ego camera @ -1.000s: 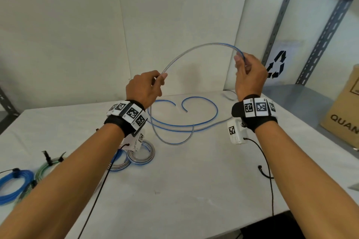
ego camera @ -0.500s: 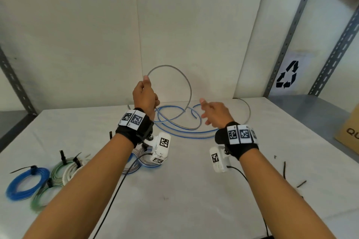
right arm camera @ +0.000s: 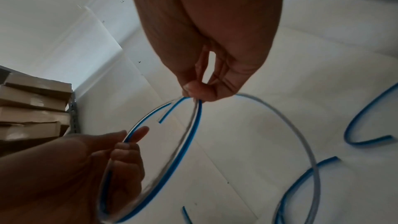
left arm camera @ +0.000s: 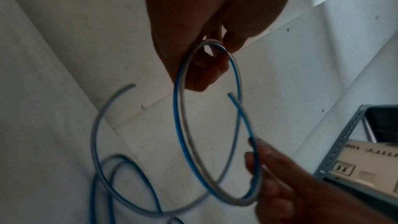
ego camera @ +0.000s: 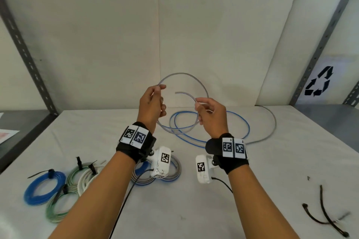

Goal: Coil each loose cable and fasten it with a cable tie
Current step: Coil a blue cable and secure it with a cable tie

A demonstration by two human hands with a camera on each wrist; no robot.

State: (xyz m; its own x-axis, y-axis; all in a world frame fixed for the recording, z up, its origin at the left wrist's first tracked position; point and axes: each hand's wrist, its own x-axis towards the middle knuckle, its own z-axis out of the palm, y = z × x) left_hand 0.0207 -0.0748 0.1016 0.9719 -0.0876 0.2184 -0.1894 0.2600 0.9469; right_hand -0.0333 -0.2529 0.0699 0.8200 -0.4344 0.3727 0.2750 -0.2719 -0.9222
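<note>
Left hand (ego camera: pixel 152 105) and right hand (ego camera: pixel 211 115) both pinch cable (ego camera: pixel 202 86), loop raised between them above table (ego camera: pixel 194 209).

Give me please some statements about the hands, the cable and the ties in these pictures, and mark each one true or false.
1. Both hands hold the grey-blue cable. True.
2. The left hand rests flat on the table. False: it is raised and pinches the loop.
3. The coils at the left are already tied. True.
4. The right hand holds a cable tie. False: the loose ties lie on the table.
</note>
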